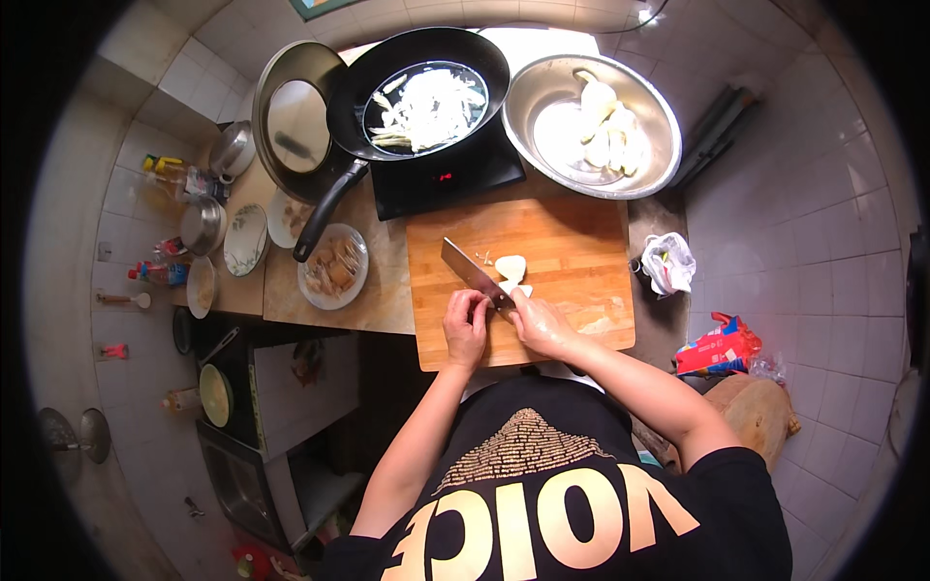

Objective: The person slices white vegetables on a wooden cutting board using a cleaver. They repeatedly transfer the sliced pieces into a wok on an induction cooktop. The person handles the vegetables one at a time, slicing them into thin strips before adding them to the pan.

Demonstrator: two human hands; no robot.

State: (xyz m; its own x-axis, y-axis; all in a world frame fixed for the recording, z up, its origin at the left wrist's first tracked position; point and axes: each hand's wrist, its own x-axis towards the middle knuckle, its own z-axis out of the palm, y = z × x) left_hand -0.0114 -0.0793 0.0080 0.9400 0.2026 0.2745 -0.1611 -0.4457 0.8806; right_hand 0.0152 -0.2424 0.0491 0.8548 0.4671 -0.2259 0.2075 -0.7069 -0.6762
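Note:
My right hand (541, 324) grips the handle end of a kitchen cleaver (472, 270), whose blade slants up and left over a wooden cutting board (599, 243). Close by the blade's lower left side is my left hand (465, 323), fingers bent and thumb near the index finger. Whether those fingers pinch something small cannot be made out. Beyond the right hand lies a white vegetable piece (511, 268). A second white piece (524, 289) sits just above the right fingertips, partly hidden. Small scraps (483, 257) lie to the left of them.
Behind the board, a black frying pan (347, 109) of pale shreds stands on an induction cooker (465, 190). A steel basin (541, 178) holds whole pale vegetables. The pan's handle (330, 210) juts left above a covered plate of food (334, 267). A pan lid (265, 145) leans nearby.

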